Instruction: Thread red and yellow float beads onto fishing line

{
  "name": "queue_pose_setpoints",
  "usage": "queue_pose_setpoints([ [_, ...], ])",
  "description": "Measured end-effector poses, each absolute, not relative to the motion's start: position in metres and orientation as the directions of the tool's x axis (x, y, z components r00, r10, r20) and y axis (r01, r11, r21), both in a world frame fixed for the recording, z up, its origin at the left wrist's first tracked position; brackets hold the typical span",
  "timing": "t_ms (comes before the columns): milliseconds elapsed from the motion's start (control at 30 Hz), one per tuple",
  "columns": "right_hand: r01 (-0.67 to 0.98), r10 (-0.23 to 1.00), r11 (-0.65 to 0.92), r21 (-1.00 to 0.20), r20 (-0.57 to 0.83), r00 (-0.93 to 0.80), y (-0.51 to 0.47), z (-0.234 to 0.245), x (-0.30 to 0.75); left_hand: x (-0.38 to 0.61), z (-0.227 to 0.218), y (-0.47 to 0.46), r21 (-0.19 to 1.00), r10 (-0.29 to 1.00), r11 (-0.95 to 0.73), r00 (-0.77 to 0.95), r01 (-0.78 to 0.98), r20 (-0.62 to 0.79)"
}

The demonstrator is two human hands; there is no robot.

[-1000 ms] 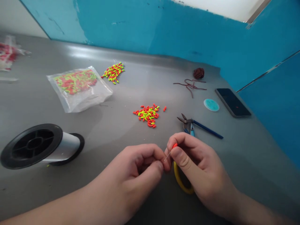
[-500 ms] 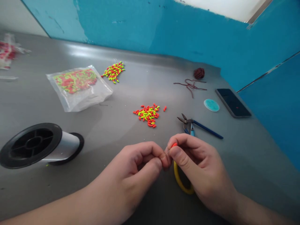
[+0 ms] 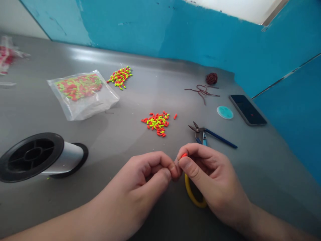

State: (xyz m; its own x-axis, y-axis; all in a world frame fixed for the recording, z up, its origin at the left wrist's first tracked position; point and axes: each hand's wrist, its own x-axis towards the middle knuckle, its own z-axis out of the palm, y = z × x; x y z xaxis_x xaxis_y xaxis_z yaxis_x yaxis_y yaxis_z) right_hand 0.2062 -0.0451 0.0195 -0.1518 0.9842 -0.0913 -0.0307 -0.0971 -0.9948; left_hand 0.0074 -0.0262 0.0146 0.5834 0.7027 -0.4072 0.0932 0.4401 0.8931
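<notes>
The red mark on the phone's screen is too small for us to read. Our grey desk meets a blue wall. Our right hand grips a red bead between thumb and forefinger, near their tips; our left hand has its fingers pinched on a thin line just beside it.

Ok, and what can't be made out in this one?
In the head view:
Orange bead: mostly covered by the right hand.
Thin strand: too fine to trace, partly hidden by the left hand.
Yellow loop: partly behind the right hand; what it joins is unclear.
Red-marked packet: blurred and cut off by the left edge.
Phone: mark on its screen too small to read.
</notes>
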Motion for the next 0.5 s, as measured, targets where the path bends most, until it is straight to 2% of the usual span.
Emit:
queue_pose_setpoints([
  [500,-0.021,0.982,-0.115,-0.993,-0.110,-0.156,-0.0457,0.0180,0.2058,0.0072,0.0161,-0.0280,0.883,0.694,0.452,0.571,0.127,-0.438],
])
